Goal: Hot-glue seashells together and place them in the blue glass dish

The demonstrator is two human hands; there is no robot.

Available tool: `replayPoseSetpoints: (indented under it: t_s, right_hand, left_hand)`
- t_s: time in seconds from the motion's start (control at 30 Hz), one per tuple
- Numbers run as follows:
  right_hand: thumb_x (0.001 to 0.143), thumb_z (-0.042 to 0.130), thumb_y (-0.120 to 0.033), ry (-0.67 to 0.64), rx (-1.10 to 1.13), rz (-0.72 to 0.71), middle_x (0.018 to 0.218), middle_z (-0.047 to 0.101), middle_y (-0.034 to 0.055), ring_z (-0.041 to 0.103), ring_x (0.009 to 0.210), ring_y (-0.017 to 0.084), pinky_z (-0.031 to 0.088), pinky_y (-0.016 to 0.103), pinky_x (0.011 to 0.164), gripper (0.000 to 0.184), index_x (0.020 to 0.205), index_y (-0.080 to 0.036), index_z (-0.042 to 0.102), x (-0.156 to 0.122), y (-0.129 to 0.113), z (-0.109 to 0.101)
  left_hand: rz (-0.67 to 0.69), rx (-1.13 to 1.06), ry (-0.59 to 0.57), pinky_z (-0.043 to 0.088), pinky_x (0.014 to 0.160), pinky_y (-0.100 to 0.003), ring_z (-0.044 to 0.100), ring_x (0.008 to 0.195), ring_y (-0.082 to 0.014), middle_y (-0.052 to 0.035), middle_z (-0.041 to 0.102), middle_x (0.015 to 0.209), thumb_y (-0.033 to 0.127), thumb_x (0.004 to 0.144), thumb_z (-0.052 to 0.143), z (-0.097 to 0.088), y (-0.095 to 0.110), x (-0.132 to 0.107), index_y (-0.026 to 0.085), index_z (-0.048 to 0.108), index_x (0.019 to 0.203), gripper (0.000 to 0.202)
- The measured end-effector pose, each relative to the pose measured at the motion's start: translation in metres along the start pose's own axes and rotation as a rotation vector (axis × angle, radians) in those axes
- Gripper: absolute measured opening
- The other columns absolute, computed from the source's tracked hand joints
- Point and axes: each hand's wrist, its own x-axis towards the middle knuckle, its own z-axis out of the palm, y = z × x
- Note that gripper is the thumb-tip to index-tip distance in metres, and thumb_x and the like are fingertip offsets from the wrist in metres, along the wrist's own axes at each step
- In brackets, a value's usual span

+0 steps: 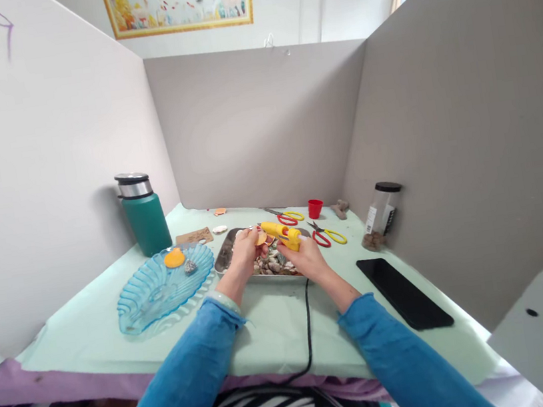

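Observation:
My right hand [307, 259] is wrapped round the handle of a yellow hot glue gun [282, 234], its nozzle pointing left. A black cord [310, 323] hangs from it across the table's front edge. Close to the nozzle, my left hand [245, 253] pinches a small orange-and-pale piece [261, 238] that looks like a shell; my fingers partly cover it. Beneath both hands sits a metal tray [223, 259] with many small shells or stones [274, 262] in it.
A blue shell-shaped dish [137, 310] and a green bottle [146, 221] stand left. Two pairs of scissors [291, 217] [327, 235], a red cup [315, 208], a clear jar [379, 218] and a black slab [405, 292] lie right. Grey partitions [260, 124] enclose the table.

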Motion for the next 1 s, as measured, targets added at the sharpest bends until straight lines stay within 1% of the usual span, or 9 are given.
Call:
replayPoseSetpoints:
  t_s: [0.13,0.33,0.5,0.67,0.8,0.9,1.0]
  right_hand:
    - [0.075,0.060,-0.045,-0.011,-0.011,-0.020,0.070,0.066,0.0041,0.059,0.066,0.019,0.043,0.026,0.057,0.031,0.081,-0.015,0.068,-0.0002,-0.0013,-0.0006]
    - [0.076,0.060,-0.044,0.002,-0.027,-0.023,0.069,0.066,0.0040,0.059,0.066,0.019,0.043,0.027,0.057,0.031,0.082,-0.015,0.069,-0.0013,-0.0023,-0.0010]
    - [0.076,0.059,-0.046,-0.017,-0.030,-0.016,0.070,0.066,0.0043,0.060,0.068,0.020,0.044,0.027,0.058,0.033,0.084,-0.015,0.070,-0.0014,-0.0018,-0.0011]
    - [0.076,0.060,-0.045,0.008,-0.071,-0.021,0.067,0.066,0.0040,0.060,0.067,0.020,0.044,0.027,0.058,0.031,0.080,-0.016,0.070,-0.0013,-0.0030,-0.0014]
    - [0.076,0.059,-0.044,0.010,-0.080,-0.029,0.065,0.065,0.0031,0.061,0.066,0.020,0.044,0.027,0.058,0.029,0.078,-0.017,0.069,-0.0013,-0.0033,-0.0020]
    - [0.075,0.059,-0.044,0.011,-0.065,-0.024,0.066,0.066,0.0032,0.061,0.066,0.020,0.045,0.027,0.058,0.030,0.079,-0.017,0.069,-0.0014,-0.0033,-0.0019]
    - [0.075,0.059,-0.045,0.002,-0.054,-0.026,0.070,0.067,0.0042,0.062,0.068,0.021,0.045,0.028,0.059,0.031,0.080,-0.016,0.069,-0.0016,-0.0035,-0.0014]
  left_hand:
    - [-0.010,0.003,-0.007,0.034,0.038,-0.021,0.049,0.038,-0.0085,-0.0011,0.060,0.061,0.033,0.086,0.064,0.0010,-0.0004,-0.0014,0.016,0.054,0.073,0.024]
    - [-0.006,-0.009,0.027,0.032,0.037,-0.019,0.048,0.038,-0.0079,-0.0018,0.061,0.058,0.036,0.084,0.065,-0.0024,-0.0002,0.0006,0.016,0.053,0.075,0.025]
    - [-0.022,0.010,-0.004,0.030,0.036,-0.019,0.046,0.037,-0.0073,-0.0012,0.060,0.057,0.037,0.085,0.064,-0.0025,-0.0006,0.0003,0.016,0.052,0.074,0.026]
    - [-0.009,-0.017,0.046,0.030,0.036,-0.019,0.045,0.037,-0.0072,0.0000,0.060,0.059,0.035,0.084,0.063,-0.0034,-0.0016,0.0020,0.017,0.051,0.079,0.023]
    - [0.012,-0.029,0.092,0.031,0.037,-0.020,0.046,0.037,-0.0075,0.0015,0.060,0.062,0.027,0.081,0.062,-0.0040,-0.0030,0.0049,0.018,0.049,0.081,0.016]
    - [0.018,0.000,0.094,0.031,0.037,-0.020,0.046,0.037,-0.0071,0.0012,0.060,0.063,0.022,0.078,0.061,-0.0030,-0.0031,0.0050,0.018,0.049,0.080,0.013]
    - [0.017,0.033,0.066,0.031,0.036,-0.019,0.047,0.036,-0.0070,0.0012,0.060,0.062,0.022,0.077,0.061,-0.0015,-0.0021,0.0035,0.017,0.051,0.080,0.012]
